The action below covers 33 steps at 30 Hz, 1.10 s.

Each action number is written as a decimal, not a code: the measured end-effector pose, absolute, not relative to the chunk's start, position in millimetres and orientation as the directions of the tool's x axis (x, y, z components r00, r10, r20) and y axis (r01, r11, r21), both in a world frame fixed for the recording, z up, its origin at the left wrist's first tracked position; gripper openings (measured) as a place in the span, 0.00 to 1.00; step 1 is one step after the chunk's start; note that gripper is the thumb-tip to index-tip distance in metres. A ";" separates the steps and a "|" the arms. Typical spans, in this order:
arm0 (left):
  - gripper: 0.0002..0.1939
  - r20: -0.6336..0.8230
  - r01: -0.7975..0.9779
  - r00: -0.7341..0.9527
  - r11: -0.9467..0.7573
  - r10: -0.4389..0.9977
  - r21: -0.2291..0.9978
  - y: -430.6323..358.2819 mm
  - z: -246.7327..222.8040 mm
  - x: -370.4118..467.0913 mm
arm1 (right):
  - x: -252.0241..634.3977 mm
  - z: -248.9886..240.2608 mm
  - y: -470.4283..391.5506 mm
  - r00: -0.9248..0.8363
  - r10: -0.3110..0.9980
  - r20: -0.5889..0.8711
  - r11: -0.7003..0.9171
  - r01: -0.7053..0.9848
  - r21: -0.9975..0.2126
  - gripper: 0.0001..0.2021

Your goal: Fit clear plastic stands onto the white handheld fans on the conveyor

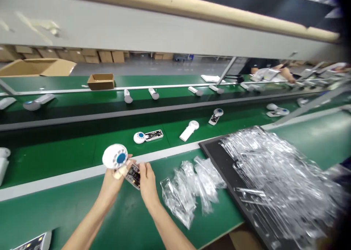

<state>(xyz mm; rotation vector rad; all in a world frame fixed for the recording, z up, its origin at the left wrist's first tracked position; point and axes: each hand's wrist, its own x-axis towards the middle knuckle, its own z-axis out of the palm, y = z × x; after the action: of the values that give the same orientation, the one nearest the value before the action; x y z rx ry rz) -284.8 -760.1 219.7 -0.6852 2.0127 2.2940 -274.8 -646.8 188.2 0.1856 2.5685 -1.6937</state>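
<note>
A white device [115, 156] with a round head, a blue centre and an open handle showing a dark circuit board is held above the front edge of the green belt. My left hand [113, 178] is closed round its neck, just below the round head. At the other end, my right hand [147, 180] grips the handle's right side with bent fingers. Clear plastic bags [189, 187] lie on the green table right of my right hand. Part of another open device [35, 242] shows at the bottom left.
Similar devices [148, 135] lie on the green belt [82, 147] ahead. A black tray [216, 147] piled with clear plastic parts [279, 184] stands at the right. An open carton [101, 81] sits beyond a metal rail. Another person's arm [286, 73] shows at the far right.
</note>
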 end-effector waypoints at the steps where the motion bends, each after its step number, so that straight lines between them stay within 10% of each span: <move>1: 0.26 -0.302 -0.265 -0.905 -0.159 -0.301 0.951 -760.1 218.1 -279.5 | -275.3 182.5 -653.3 -0.980 0.133 -0.146 0.378 0.186 -0.907 0.24; 7: 0.23 -0.278 -0.229 -0.899 -0.179 -0.340 0.957 -760.7 209.7 -258.0 | -277.6 170.3 -676.1 -0.975 0.197 -0.099 0.463 0.182 -0.867 0.26; 13: 0.37 -0.446 -0.426 -0.886 -0.160 -0.127 0.891 -844.8 198.5 -327.6 | -273.8 185.3 -621.0 -0.990 -0.140 0.015 0.562 -0.092 -0.822 0.15; 18: 0.36 -0.173 -0.473 -0.817 0.468 -0.549 0.746 -927.3 187.4 -386.4 | -253.2 174.5 -515.6 -0.765 -0.643 -0.034 0.693 -0.562 -0.452 0.32; 21: 0.46 -0.023 -0.386 -0.858 0.613 -0.514 0.689 -905.2 177.5 -390.2 | -252.0 164.0 -486.5 -0.640 -0.764 -0.090 0.626 -0.698 -0.348 0.36; 26: 0.38 -0.578 -0.593 -0.783 -0.003 -0.231 0.805 -818.3 148.1 -410.4 | -265.2 162.3 -491.9 -0.657 -0.753 0.030 0.609 -0.714 -0.346 0.23; 33: 0.32 -0.269 -0.302 -0.884 0.027 -0.382 0.953 -796.5 166.1 -413.7 | -274.8 189.3 -523.7 -0.937 -0.341 0.073 0.646 -0.290 -0.706 0.20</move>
<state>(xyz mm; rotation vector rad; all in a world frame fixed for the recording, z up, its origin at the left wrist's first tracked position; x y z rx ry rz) -413.7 -796.5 166.1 -0.7650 2.2935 2.1001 -274.8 -523.7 189.3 -0.5360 2.7894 -1.1778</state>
